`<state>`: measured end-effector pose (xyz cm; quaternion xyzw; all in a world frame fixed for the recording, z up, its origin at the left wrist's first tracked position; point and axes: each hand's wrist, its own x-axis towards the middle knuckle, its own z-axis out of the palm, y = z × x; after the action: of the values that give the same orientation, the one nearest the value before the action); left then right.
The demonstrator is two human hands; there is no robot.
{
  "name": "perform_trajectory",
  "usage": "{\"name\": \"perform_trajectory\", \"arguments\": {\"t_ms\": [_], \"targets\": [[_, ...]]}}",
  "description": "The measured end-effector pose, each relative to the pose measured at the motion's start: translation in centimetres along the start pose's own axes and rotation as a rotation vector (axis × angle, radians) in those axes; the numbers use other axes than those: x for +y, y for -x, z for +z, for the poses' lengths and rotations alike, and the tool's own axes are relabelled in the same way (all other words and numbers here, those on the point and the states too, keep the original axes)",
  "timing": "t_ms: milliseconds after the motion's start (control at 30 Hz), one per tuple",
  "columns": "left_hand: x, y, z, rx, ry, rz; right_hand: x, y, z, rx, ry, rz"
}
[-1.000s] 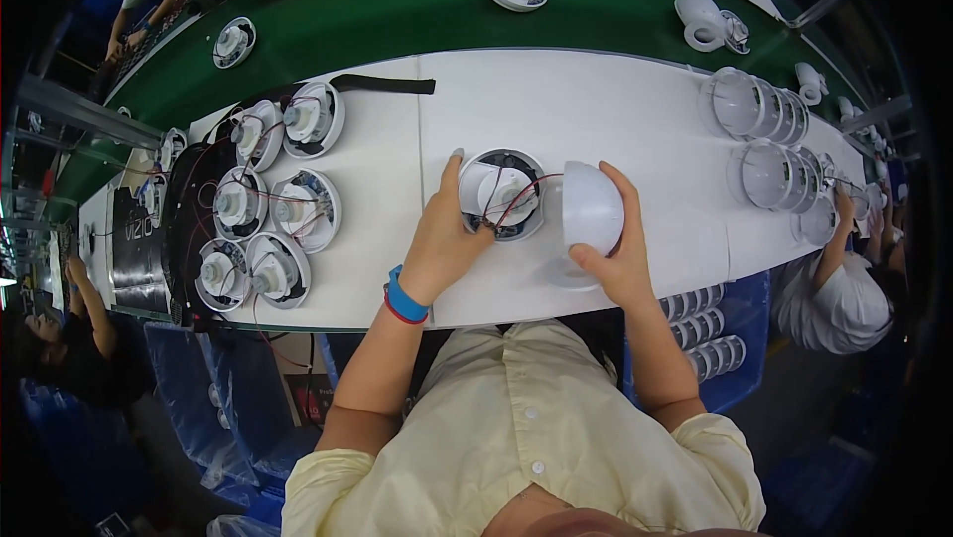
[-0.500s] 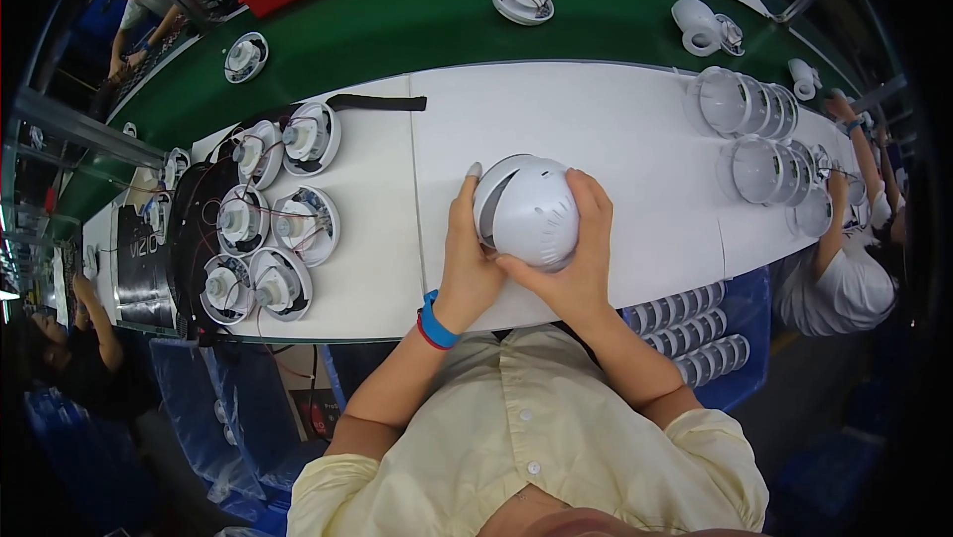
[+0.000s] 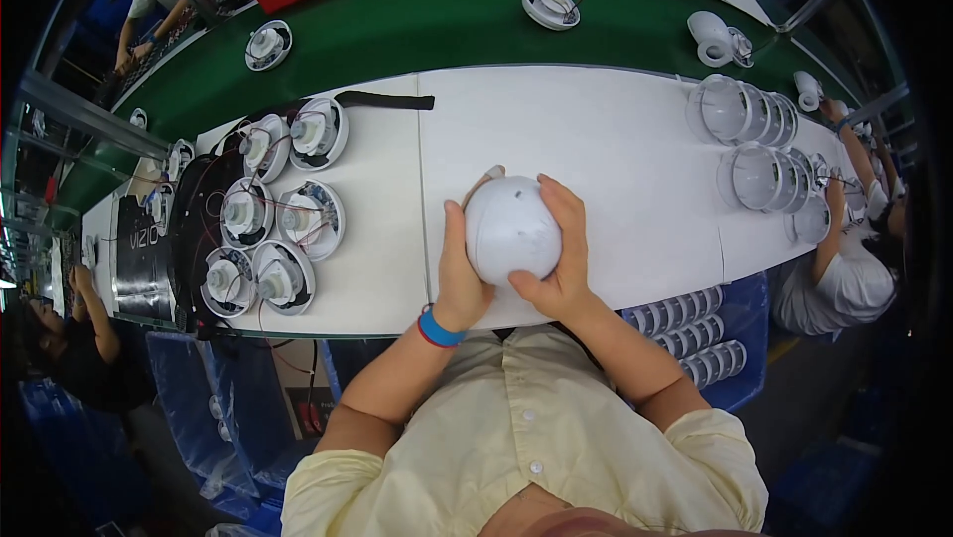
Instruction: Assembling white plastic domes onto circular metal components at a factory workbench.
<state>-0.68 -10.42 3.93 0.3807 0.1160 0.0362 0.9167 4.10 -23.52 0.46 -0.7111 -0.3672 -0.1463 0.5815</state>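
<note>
A white dome-shaped housing [image 3: 511, 229] is held just above the white worktable [image 3: 596, 140], near its front edge. My left hand [image 3: 459, 274] grips its left side, a blue band on that wrist. My right hand [image 3: 564, 259] wraps around its right side and underside. The round base with wires that the dome covers is hidden beneath it.
Several round white bases with wires [image 3: 283, 219] lie at the left on the table and a black mat. Stacks of clear dome covers [image 3: 745, 115] stand at the right. A green conveyor [image 3: 447, 11] carries more units behind. Other people work at both sides.
The white dome, first beside the open round base, was brought over it and both hands closed around the joined piece, pulling it slightly toward me.
</note>
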Motion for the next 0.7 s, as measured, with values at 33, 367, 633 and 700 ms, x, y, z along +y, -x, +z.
{"name": "perform_trajectory", "arguments": {"t_ms": [33,367,633,700], "targets": [[0.4,-0.3,-0.2,-0.001,0.0,-0.001,0.0,-0.4,0.0,-0.03,0.038,0.019],[1.5,-1.4,-0.5,-0.036,0.076,-0.071,-3.7,-3.4,-2.2,-0.236,0.121,0.17],[1.4,-0.5,-0.7,0.055,-0.013,-0.153,-2.9,-4.1,-2.3,-0.306,0.019,0.21],[1.7,-0.8,-0.7,0.133,-0.017,-0.125,-3.3,-4.8,-2.8,-0.37,-0.012,0.289]]}}
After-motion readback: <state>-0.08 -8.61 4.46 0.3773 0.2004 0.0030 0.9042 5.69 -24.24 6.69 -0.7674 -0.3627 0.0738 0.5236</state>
